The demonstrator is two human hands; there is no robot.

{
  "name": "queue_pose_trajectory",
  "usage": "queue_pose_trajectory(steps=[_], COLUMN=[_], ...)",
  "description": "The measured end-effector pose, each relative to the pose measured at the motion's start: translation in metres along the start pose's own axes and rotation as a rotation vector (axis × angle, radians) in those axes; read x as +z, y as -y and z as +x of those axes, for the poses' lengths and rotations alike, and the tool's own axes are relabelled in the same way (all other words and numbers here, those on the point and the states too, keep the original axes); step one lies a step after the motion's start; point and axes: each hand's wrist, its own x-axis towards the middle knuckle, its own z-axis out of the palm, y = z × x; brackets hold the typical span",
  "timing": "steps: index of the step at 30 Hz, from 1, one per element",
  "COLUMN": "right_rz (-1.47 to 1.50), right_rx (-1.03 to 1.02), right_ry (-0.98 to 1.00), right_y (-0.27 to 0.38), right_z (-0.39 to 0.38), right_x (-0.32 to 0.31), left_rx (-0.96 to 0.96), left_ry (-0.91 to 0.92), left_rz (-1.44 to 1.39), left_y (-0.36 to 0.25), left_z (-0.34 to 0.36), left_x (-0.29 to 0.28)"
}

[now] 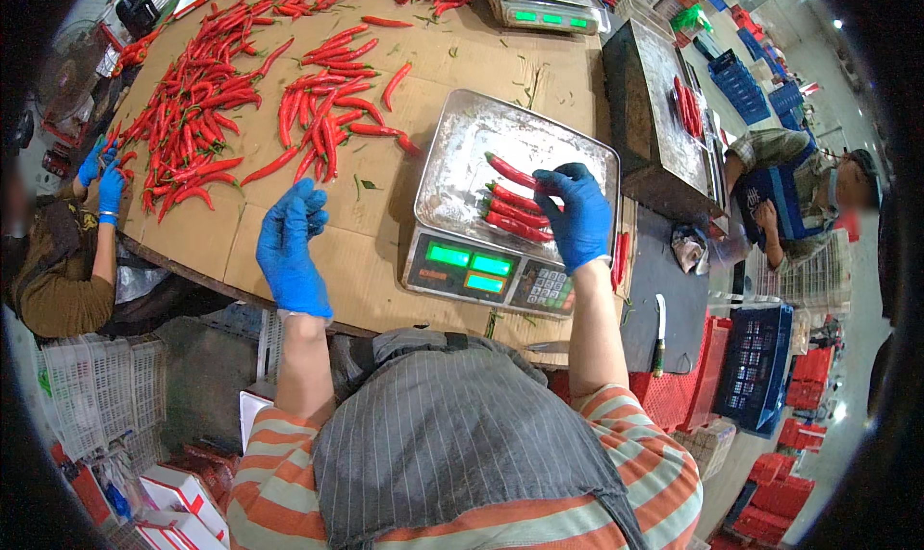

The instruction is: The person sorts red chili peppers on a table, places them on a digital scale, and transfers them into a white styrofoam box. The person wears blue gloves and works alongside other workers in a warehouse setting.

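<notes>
My right hand point(576, 215), in a blue glove, is over the metal pan of a digital scale point(452, 179). Its fingers close on the end of a red chili pepper point(512, 171); the tips are partly hidden. Just below, several more red chilies point(515, 215) lie side by side on the pan, their green stem ends to the left. Also gloved in blue, my left hand point(292, 247) hovers above the cardboard left of the scale, fingers loosely bent and no object visible in them. Nearest to it is a loose heap of red chilies point(322, 117).
A larger chili pile point(202, 102) covers the table's left side. Another scale point(544, 6) stands at the back. At right, a knife point(659, 333) lies on a dark board, near a metal stand point(654, 98) bearing chilies. Co-workers point(63, 252) point(789, 189) are at both sides.
</notes>
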Motion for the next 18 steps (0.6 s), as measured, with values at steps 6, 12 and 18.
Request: queue_pose_trajectory(steps=[6,12,18], right_rz=[-0.183,-0.167,-0.029], right_rx=[0.018,0.068,0.109], right_ry=[0.141,0.180,0.106], right_y=[-0.021,-0.031,-0.019], right_z=[-0.001,-0.009,-0.012], right_x=[0.005,0.002,-0.005], left_rx=[-0.045,-0.095,0.249], left_ry=[0.036,0.040,0.004], left_rz=[0.010,0.014,0.480], left_y=[0.018,0.037,0.142], left_z=[0.009,0.028,0.119], left_x=[-0.007,-0.007,-0.016])
